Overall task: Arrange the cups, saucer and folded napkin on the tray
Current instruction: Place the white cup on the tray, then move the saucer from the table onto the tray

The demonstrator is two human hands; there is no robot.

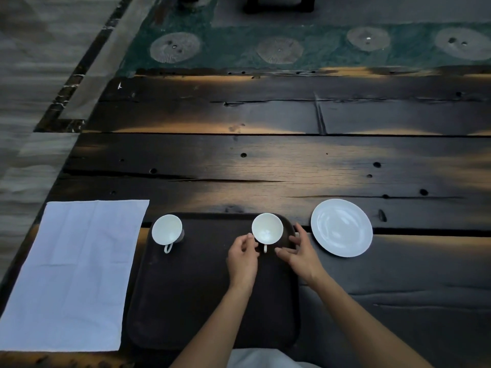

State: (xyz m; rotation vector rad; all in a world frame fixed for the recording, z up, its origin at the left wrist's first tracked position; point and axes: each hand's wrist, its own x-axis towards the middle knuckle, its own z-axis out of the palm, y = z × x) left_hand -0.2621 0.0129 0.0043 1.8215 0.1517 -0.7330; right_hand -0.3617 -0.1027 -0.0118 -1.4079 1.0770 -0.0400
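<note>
Both hands sat at the far right corner of the tray [186, 301]. The right cup [267, 229] stood upright on the tray between them, tight to the tray's far rim and its rounded right corner, handle pointing back toward the person. Left hand [243, 258]: fingers loosely curled, thumb and fingertips at the cup's near-left rim, apparently touching it, though the view was too dim to confirm a grip. Right hand [300, 254]: fingers spread wide, just right of the cup, over the tray's right edge, holding nothing.

The left cup [166, 229] stood well left of the left hand, upright, in the tray's far left corner, handle also toward the person. All tray surface nearer than the two cups, under and left of the forearms, was bare.

The saucer [342, 227] lay off the tray on the table [265, 160], just right of the right hand, near but apart from the tray edge. The napkin [77, 272] lay flat off the tray, far left of the left hand, its right edge close beside the tray's left edge; its left edge reached about to the table's left edge.

Beyond the hands the dark planks were open up to a green patterned mat [292, 49]. Tray's near edge was partly hidden by the forearms and pale cloth at the frame bottom. Dark tray on dark wood: the right rim was hard to trace.
</note>
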